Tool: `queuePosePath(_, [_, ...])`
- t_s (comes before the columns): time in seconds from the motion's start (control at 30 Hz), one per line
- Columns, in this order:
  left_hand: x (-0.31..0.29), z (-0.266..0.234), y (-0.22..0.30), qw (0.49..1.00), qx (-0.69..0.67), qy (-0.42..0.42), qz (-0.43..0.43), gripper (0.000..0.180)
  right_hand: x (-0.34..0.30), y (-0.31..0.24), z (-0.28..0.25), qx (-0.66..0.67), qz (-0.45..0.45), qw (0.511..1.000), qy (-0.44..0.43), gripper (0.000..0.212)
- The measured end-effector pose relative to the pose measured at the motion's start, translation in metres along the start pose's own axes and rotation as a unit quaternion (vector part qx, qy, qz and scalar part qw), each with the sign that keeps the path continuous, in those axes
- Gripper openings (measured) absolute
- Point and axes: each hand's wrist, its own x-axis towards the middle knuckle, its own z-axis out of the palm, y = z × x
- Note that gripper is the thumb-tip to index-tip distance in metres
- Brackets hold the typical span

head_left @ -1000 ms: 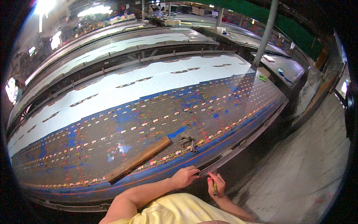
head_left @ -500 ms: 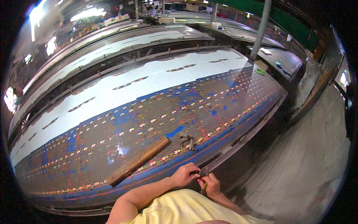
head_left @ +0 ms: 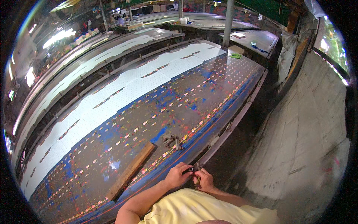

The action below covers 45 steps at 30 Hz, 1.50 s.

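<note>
At the near edge of the long printed table (head_left: 123, 142), my two hands meet close together. My left hand (head_left: 177, 176) pinches a small round metal piece with a dark hole (head_left: 190, 169), right beside the table's side rail. Touching or almost touching it, my right hand (head_left: 205, 180) is closed round a slim brownish piece (head_left: 197, 182) that points down toward me; its kind is too small to tell. A small pile of grey metal blocks (head_left: 172, 142) lies on the table beyond my hands. Left of the pile rests a wooden plank (head_left: 133, 168).
White patterned sheets (head_left: 93, 114) cover the table's far side. A green cloth (head_left: 235, 56) lies at its far end, near a grey post (head_left: 228, 22). The side rail (head_left: 223, 138) runs along the right edge, beside a concrete floor (head_left: 298, 123). More long tables stand behind.
The view has turned to the right, so the table appears shifted left. Both hands stay together at the rail, holding the same small pieces.
</note>
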Motion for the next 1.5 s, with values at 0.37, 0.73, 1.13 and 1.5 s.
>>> queuePosePath(0.37, [0.003,-0.002,0.01,1.0,0.011,0.005,-0.017,0.032,0.001,-0.006,-0.001,-0.052,-0.016,0.998,-0.006,0.019])
queuePosePath(0.73, [-0.003,-0.003,0.024,0.999,0.013,0.045,0.026,0.035,0.009,-0.023,-0.026,0.056,-0.043,0.994,0.081,0.037])
queuePosePath(1.13, [-0.004,0.006,0.012,0.994,-0.067,0.082,-0.029,0.035,0.046,-0.045,-0.026,0.065,-0.088,0.994,-0.007,0.038])
queuePosePath(1.5, [-0.068,-0.136,-0.035,0.826,0.441,0.205,-0.284,0.073,0.06,-0.017,-0.038,0.329,0.117,0.935,0.06,0.027])
